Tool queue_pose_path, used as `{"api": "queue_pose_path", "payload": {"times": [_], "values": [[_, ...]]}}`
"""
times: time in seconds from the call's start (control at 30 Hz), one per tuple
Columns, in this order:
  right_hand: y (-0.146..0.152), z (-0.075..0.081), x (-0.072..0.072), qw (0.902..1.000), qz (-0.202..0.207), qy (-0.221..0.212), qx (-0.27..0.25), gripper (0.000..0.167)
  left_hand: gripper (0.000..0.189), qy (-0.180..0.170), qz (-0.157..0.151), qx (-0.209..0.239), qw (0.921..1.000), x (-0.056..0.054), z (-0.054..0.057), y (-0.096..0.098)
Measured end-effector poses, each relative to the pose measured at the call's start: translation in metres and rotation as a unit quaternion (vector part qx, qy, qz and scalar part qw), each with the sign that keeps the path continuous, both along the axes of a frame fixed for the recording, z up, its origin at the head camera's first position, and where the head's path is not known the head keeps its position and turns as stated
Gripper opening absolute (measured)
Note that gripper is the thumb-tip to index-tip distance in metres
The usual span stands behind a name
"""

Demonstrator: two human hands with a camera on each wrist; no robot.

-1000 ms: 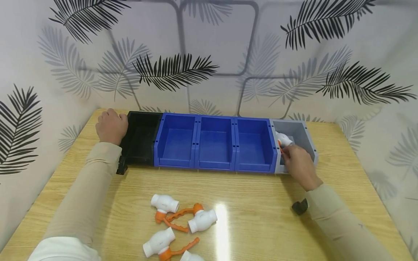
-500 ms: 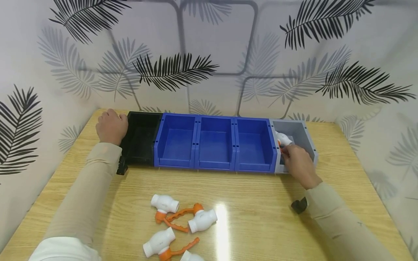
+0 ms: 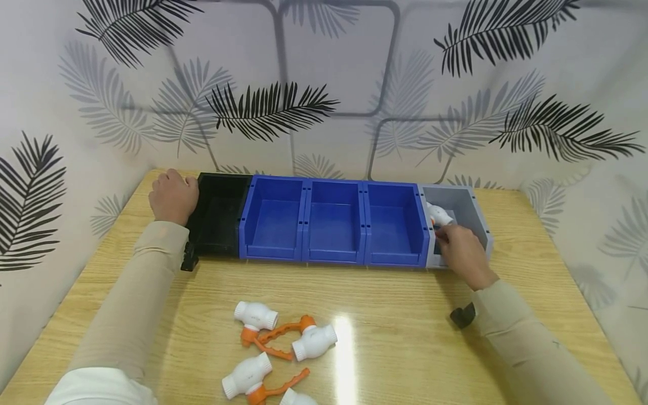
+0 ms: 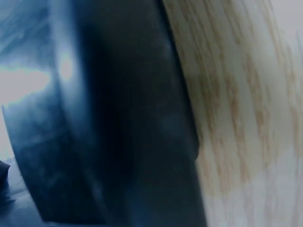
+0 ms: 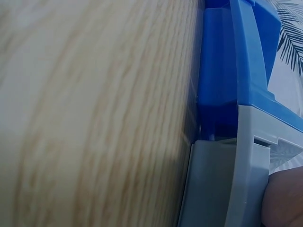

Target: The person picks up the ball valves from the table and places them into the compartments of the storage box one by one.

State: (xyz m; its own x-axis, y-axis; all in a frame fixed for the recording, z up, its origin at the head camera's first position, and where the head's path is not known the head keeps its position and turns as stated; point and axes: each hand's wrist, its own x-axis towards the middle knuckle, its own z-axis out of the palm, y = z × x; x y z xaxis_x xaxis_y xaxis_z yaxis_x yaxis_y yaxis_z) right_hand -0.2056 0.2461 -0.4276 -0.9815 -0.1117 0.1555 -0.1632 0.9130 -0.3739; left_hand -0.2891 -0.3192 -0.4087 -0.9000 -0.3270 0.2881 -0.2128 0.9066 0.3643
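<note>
In the head view my right hand (image 3: 463,251) reaches into the grey bin (image 3: 481,211) at the right end of the row. Its thumb and fingers pinch the orange handle of a white ball valve (image 3: 439,215), which lies against the bin's left wall. Part of the handle is hidden by the hand. At the other end my left hand (image 3: 174,197) rests beside the black bin (image 3: 220,216), fingers loosely bent and tips hidden, with no object seen in it. The left wrist view shows the black bin's side (image 4: 147,118) close up.
Between the end bins stand three joined blue bins (image 3: 334,225). Several more ball valves with orange handles lie on the wooden table (image 3: 405,326) in front, among them one valve (image 3: 255,315) at the left and another (image 3: 315,342) to its right. A patterned wall rises behind.
My right hand stays in the grey bin, and less of the orange handle shows beside its fingers. The left hand has not moved.
</note>
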Motion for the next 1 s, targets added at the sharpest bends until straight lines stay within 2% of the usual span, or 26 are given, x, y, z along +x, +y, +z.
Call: {"api": "queue_pose_path", "payload": {"times": [0.2, 0.53, 1.0], "values": [[-0.0003, 0.0012, -0.0009, 1.0000, -0.002, -0.006, -0.002, 0.016, 0.038, 0.008, 0.001, 0.002, 1.0000, 0.0001, -0.0005, 0.0009], [-0.0009, 0.0019, -0.0032, 0.9995, -0.002, -0.029, -0.012, 0.017, 0.040, -0.001, 0.004, 0.000, 1.0000, -0.0016, -0.0032, -0.0012], [-0.0021, 0.0053, -0.0050, 0.9983, -0.005, -0.058, 0.002, 0.017, 0.039, -0.004, -0.003, 0.000, 1.0000, -0.0010, 0.0023, 0.0014]]}}
